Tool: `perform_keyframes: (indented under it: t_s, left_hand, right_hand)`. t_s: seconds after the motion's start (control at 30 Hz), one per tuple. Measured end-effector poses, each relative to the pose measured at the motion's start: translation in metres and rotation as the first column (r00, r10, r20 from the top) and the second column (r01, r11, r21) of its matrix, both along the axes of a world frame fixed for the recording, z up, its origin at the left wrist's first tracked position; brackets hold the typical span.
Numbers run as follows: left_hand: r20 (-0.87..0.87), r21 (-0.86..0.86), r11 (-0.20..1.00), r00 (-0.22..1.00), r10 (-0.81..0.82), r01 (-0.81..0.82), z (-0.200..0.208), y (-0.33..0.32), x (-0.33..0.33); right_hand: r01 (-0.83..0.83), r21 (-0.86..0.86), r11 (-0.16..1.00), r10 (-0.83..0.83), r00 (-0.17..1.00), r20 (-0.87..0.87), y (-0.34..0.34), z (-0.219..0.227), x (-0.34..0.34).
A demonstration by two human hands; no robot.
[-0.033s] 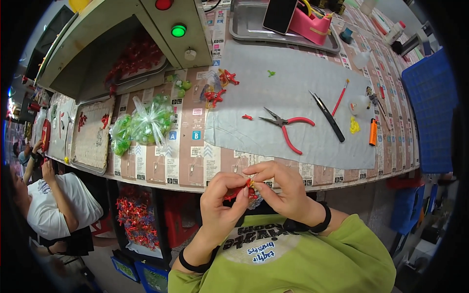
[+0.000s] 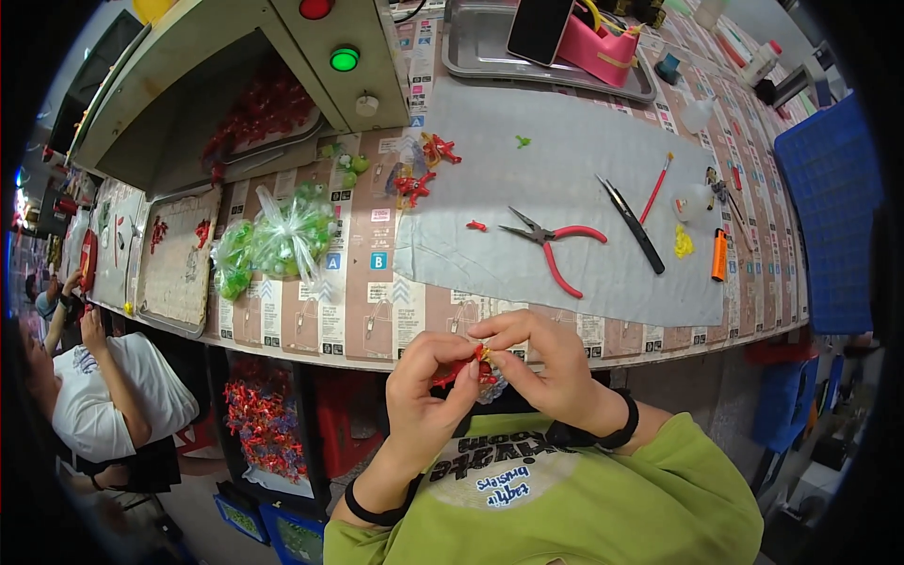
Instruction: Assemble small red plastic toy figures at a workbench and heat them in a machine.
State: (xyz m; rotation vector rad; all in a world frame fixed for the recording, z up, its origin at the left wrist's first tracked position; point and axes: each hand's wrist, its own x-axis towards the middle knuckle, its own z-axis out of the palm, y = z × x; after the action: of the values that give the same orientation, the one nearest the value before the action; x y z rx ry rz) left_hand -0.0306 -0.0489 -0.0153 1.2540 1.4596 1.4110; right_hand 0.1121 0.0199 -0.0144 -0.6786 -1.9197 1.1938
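Here the red piece (image 2: 443, 380) sits between left hand (image 2: 424, 394) and right hand (image 2: 551, 367), both pinching.

I see the long table (image 2: 356, 320) spread with printed paper, grey floor (image 2: 673, 388) and a red stool (image 2: 344, 414) below its near edge. A blue crate (image 2: 833, 217) stands by its right end; on its left part sits a pale metal cabinet (image 2: 372, 80), its green lamp (image 2: 345, 59) lit
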Motion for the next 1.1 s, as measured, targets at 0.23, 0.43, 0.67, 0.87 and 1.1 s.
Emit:
perform_keyframes:
  t_s: [0.23,0.43,0.67,0.87,1.1]
  left_hand:
    - [0.476,-0.1,0.99,0.879,-0.042,0.102,0.003,0.0,-0.002]
    - [0.612,-0.083,0.983,0.787,-0.081,0.165,-0.004,-0.001,-0.006]
    - [0.509,-0.064,0.991,0.858,-0.067,0.115,-0.002,-0.003,-0.006]
    - [0.486,-0.046,0.995,0.872,-0.051,0.084,-0.003,-0.004,-0.006]
    - [0.015,0.045,0.999,1.0,0.004,-0.004,-0.003,-0.001,-0.01]
  right_hand:
    - [0.008,-0.281,0.96,-0.04,0.993,-0.107,0.002,-0.002,0.0]
    - [0.047,-0.294,0.955,-0.089,0.987,-0.132,0.005,0.0,-0.001]
    - [0.017,-0.315,0.949,-0.063,0.988,-0.139,0.004,-0.001,-0.002]
    - [0.043,-0.272,0.961,-0.086,0.985,-0.147,0.002,-0.001,-0.004]
    - [0.063,-0.331,0.942,-0.111,0.986,-0.128,0.004,0.001,-0.005]
